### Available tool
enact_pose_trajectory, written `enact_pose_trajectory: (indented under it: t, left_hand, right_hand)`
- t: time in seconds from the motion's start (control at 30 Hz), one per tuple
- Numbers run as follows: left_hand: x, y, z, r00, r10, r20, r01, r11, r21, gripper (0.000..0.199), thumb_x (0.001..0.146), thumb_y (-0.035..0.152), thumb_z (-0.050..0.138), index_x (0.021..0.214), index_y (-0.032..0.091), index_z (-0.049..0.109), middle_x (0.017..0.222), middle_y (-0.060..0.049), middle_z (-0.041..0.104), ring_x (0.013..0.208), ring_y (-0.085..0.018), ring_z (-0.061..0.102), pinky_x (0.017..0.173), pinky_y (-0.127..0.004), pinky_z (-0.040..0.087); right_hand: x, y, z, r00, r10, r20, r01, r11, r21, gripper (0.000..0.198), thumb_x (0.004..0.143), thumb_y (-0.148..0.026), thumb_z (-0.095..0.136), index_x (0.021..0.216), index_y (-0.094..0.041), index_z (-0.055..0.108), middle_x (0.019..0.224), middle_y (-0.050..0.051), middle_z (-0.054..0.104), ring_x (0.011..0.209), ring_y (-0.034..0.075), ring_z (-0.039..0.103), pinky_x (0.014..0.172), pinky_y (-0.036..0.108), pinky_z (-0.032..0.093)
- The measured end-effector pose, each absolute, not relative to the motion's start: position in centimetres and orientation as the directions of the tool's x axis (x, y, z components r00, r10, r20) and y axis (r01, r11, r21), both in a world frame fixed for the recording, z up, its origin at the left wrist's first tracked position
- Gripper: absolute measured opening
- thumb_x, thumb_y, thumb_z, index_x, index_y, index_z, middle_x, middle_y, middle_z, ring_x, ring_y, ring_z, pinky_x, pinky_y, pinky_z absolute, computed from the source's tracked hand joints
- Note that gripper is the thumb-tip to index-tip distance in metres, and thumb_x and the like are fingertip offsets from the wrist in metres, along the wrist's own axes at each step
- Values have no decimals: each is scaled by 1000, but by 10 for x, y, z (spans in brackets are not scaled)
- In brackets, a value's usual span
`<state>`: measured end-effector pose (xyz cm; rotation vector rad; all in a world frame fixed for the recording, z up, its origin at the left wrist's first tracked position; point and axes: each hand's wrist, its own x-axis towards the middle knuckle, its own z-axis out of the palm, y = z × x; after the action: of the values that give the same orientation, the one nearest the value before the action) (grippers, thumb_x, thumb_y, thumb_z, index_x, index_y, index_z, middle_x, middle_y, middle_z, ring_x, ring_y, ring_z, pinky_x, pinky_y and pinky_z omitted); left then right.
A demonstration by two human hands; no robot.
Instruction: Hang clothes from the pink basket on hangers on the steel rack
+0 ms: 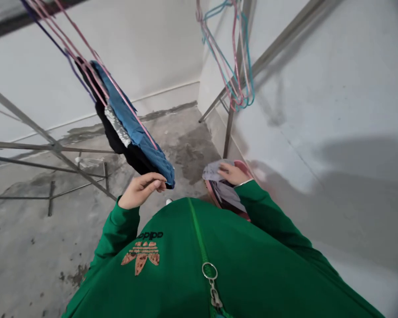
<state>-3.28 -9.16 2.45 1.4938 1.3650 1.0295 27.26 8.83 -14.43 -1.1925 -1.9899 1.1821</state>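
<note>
My left hand [143, 190] is at the lower end of a blue garment [129, 119], its fingers curled and pressed together. The fingertips overlap the garment's bottom corner; whether they grip the cloth is unclear. That garment hangs from a pink hanger [132, 108], beside a black garment [114, 132] and a grey-white patterned cloth [117, 126]. Down on the right, my right hand [232, 173] has its fingers bent onto a light grey cloth [212, 170]. Beneath that cloth is a pink basin [241, 165] with more grey and dark laundry in it.
Several empty pink and blue hangers [242, 66] hang at the upper right. A metal rack frame [58, 148] with crossed legs stands on the left. Another metal leg [230, 128] stands near the right wall [334, 110]. The concrete floor [26, 247] has damp patches.
</note>
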Motion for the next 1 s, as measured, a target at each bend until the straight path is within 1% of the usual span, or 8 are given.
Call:
enact_pose_trajectory:
  t: [0.13, 0.23, 0.37, 0.5, 0.63, 0.8, 0.9, 1.0]
  left_hand:
    - [-37, -80, 55, -252, 865, 434, 457, -289, 841, 19, 92, 32, 55, 101, 18, 65, 92, -6, 64, 78, -14, 64, 71, -27, 58]
    - [-36, -61, 58, -323, 717, 618, 624, -330, 709, 25, 93, 33, 54, 114, 21, 59, 122, -10, 53, 111, -19, 59, 90, -33, 57]
    - [-37, -49, 48, -332, 729, 599, 710, -225, 667, 42, 97, 36, 43, 137, 23, 43, 147, -13, 36, 138, -23, 39, 108, -37, 46]
    - [-49, -41, 37, -371, 746, 553, 726, -139, 674, 51, 96, 38, 43, 144, 21, 35, 156, -12, 27, 148, -24, 23, 120, -40, 28]
    - [-71, -18, 34, -496, 739, 457, 614, -74, 786, 59, 93, 37, 49, 147, 21, 29, 158, -11, 27, 148, -23, 21, 124, -42, 16]
    - [-92, 9, 37, -546, 737, 398, 442, -150, 885, 65, 89, 39, 56, 145, 23, 28, 152, -11, 37, 139, -22, 39, 117, -40, 33]
    - [-103, 12, 40, -588, 731, 347, 417, -94, 904, 51, 80, 42, 64, 123, 19, 48, 123, -10, 61, 112, -22, 60, 100, -36, 48]
    - [-112, 5, 46, -641, 704, 306, 406, -26, 913, 32, 76, 45, 64, 92, 18, 56, 87, -3, 65, 81, -17, 62, 76, -29, 52]
  right_hand:
    - [188, 75, -97, -743, 640, 196, 149, 444, -883, 63, 80, -56, 61, 129, -17, 51, 126, 17, 58, 108, 25, 63, 94, 48, 53]
    - [133, 71, -44, -683, 577, 448, -57, 569, -821, 73, 84, -60, 56, 141, -19, 36, 137, 18, 48, 114, 25, 58, 98, 47, 50]
    - [83, 69, 15, -545, 586, 599, -97, 666, -740, 77, 83, -60, 57, 142, -18, 32, 137, 18, 47, 115, 26, 55, 100, 46, 48]
    - [52, 69, 32, -615, 583, 531, -4, 671, -741, 54, 86, -43, 55, 132, -16, 46, 111, 13, 63, 102, 25, 59, 96, 44, 48]
    - [44, 77, 24, -600, 672, 434, -63, 501, -863, 34, 89, -37, 45, 114, -18, 59, 81, 4, 63, 67, 14, 57, 68, 30, 50]
    - [69, 91, 21, -380, 848, 370, -256, 288, -923, 33, 86, -46, 52, 98, -17, 64, 52, -6, 37, 45, 8, 34, 45, 22, 31]
    - [90, 99, 20, -229, 904, 361, -276, 295, -915, 32, 84, -45, 55, 95, -16, 64, 51, -7, 33, 45, 7, 31, 45, 22, 29]
    - [109, 108, 14, -75, 932, 354, -258, 325, -910, 33, 86, -46, 53, 96, -16, 62, 52, -7, 32, 45, 8, 30, 45, 22, 28]
